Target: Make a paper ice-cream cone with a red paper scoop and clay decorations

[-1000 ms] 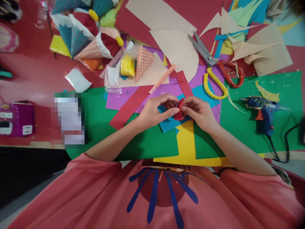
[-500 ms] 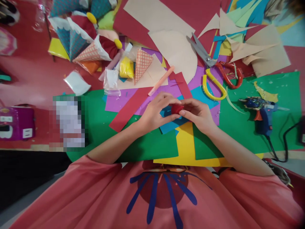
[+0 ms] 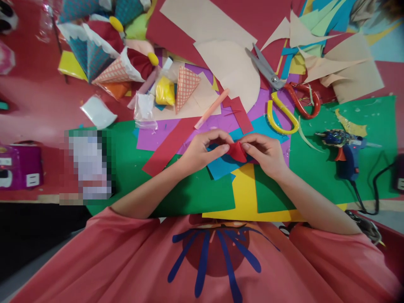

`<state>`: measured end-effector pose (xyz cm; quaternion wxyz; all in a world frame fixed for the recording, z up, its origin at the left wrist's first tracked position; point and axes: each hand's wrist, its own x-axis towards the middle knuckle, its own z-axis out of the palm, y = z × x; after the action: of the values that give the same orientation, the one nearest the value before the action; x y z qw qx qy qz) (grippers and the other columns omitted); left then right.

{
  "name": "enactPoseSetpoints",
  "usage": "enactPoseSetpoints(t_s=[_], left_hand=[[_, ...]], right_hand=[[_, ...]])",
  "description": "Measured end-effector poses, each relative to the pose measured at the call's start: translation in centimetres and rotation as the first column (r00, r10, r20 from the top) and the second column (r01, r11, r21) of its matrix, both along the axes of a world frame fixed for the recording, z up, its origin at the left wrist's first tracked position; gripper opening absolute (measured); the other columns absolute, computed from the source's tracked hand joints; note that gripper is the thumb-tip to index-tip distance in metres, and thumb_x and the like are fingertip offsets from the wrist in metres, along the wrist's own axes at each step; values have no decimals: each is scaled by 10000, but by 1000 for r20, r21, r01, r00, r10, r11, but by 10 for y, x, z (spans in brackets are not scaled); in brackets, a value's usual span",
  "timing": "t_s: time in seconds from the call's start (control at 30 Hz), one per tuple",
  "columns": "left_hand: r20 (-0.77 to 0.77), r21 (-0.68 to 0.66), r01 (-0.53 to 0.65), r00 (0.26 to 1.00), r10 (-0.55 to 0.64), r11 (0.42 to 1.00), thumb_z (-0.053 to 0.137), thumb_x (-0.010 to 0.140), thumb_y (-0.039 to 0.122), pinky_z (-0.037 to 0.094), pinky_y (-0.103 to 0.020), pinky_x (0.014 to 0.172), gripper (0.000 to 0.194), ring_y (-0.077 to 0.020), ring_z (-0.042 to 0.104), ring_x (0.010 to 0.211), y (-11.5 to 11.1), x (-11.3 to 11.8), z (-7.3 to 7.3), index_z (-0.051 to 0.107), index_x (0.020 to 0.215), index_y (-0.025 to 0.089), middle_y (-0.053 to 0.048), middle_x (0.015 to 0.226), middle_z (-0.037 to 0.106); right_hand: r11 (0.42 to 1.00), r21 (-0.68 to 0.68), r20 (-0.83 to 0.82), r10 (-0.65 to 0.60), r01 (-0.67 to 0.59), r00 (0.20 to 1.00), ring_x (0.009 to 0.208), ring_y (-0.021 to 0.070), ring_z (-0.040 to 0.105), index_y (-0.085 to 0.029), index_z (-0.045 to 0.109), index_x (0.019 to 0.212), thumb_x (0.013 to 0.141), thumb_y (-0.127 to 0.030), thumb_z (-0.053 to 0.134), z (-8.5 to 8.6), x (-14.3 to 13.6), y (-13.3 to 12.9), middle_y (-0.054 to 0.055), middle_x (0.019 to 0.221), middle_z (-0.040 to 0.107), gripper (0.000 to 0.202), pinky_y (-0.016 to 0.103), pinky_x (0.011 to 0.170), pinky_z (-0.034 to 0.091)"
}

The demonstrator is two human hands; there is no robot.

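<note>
A small folded piece of red craft foam (image 3: 237, 152) is pinched between my two hands, above a scrap of blue foam sheet (image 3: 219, 167). My left hand (image 3: 208, 148) grips its left end between thumb and fingers. On the other side, my right hand (image 3: 264, 151) pinches its right edge. Fingertips partly cover the piece. Just beyond my hands lie a red strip (image 3: 170, 145), a shorter red piece (image 3: 241, 115) and a peach-coloured stick (image 3: 212, 108). Scissors (image 3: 276, 82) with one yellow and one red handle lie open past my right hand.
A blue glue gun (image 3: 349, 153) lies at the right, its cord trailing toward the edge. Checked paper cones (image 3: 116, 69) crowd the far left. A purple box (image 3: 20, 166) stands at the left. Beige offcuts (image 3: 353, 67) and a green sheet (image 3: 315, 176) cover the table.
My left thumb and fingers have closed onto the red piece, which now shows a wider, pointed face. Both hands stay near the same spot. The view has shifted slightly.
</note>
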<state>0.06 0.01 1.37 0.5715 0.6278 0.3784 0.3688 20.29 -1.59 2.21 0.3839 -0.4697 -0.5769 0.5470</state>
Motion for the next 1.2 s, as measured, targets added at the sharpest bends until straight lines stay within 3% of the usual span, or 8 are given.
enactPoseSetpoints(t_s=[0.33,0.47,0.53,0.67,0.77,0.83,1.07,1.2], left_hand=[[10,11,78,997,-78,997,644,855,554,544,-225,670,386,-115,661,722,0,4,3,656,818,170,-30,790,702],[-78,110,66,995,-58,992,631,896,438,544,-221,694,271,-114,671,747,-1,2,3,649,847,172,-28,811,715],[-141,207,7,990,22,978,622,907,378,549,-238,730,202,-127,682,808,-3,1,2,643,899,177,-38,865,724],[-215,525,-121,939,269,843,639,891,372,548,-354,892,179,-195,661,1057,-6,-1,-1,618,947,203,-83,1089,701],[-237,698,-55,924,302,714,657,876,421,529,-400,941,212,-225,632,1133,-10,0,-4,616,890,214,-100,1200,667],[-291,728,15,912,289,685,661,863,482,516,-417,957,268,-245,617,1162,-13,1,-5,626,884,217,-106,1257,648],[-398,642,74,883,250,763,662,789,649,420,-505,1079,470,-319,524,1291,-12,-1,-9,650,989,224,-136,1361,585],[-365,621,78,909,200,780,640,840,567,432,-508,1068,385,-311,540,1272,-10,-1,-7,645,1007,221,-145,1365,583]], right_hand=[[987,-108,-107,110,-121,988,580,81,525,-194,704,769,818,-547,698,3,0,0,-18,679,649,356,216,564,466],[991,-36,-61,129,-131,990,669,103,611,-198,704,803,857,-518,667,3,0,-1,2,756,700,326,233,643,510],[995,37,10,94,-94,996,732,128,655,-205,702,822,890,-496,631,2,1,-2,17,805,723,308,260,695,532],[967,251,208,-92,38,974,782,166,689,-223,682,836,942,-362,573,0,2,-6,27,823,734,206,307,740,542],[919,391,272,-174,57,946,797,176,704,-229,671,857,941,-254,554,0,1,-8,35,833,738,147,313,737,553],[891,453,292,-179,29,939,796,177,712,-237,667,865,938,-215,544,0,0,-9,34,828,744,145,310,727,561],[870,490,289,-111,-48,951,793,164,724,-246,654,864,946,-221,538,-2,-2,-12,31,841,758,144,292,714,569],[862,499,275,-61,-89,959,821,162,733,-240,666,889,949,-227,551,-3,-1,-12,39,870,767,130,290,745,583]])
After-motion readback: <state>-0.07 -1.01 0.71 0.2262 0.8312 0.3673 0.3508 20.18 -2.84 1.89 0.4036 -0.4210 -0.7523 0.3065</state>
